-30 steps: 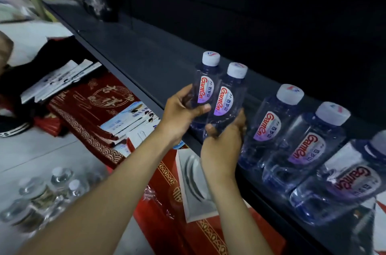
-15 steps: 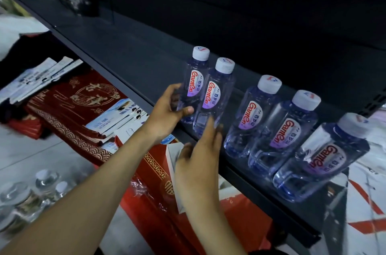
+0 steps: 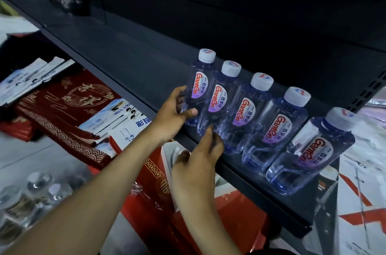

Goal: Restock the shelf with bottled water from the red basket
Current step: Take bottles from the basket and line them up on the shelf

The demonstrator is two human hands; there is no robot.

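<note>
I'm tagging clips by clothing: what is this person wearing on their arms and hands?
Nothing visible. The left hand and right hand have no gloves, rings or watch. The left forearm and right forearm are uncovered, with no sleeve in view.

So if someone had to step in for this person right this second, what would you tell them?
Left hand grips the leftmost bottle, thumb across its front. Right hand is open, straight fingers touching the second bottle low down.
Both bottles appear to stand on the shelf, in line with three other bottles to their right, labels facing out.
Done: five bottles shelved along the front edge.
Left: let go, then fetch more; the shelf has bare room further left. Blurred bottles show at lower left; the red basket itself I cannot make out.
</note>
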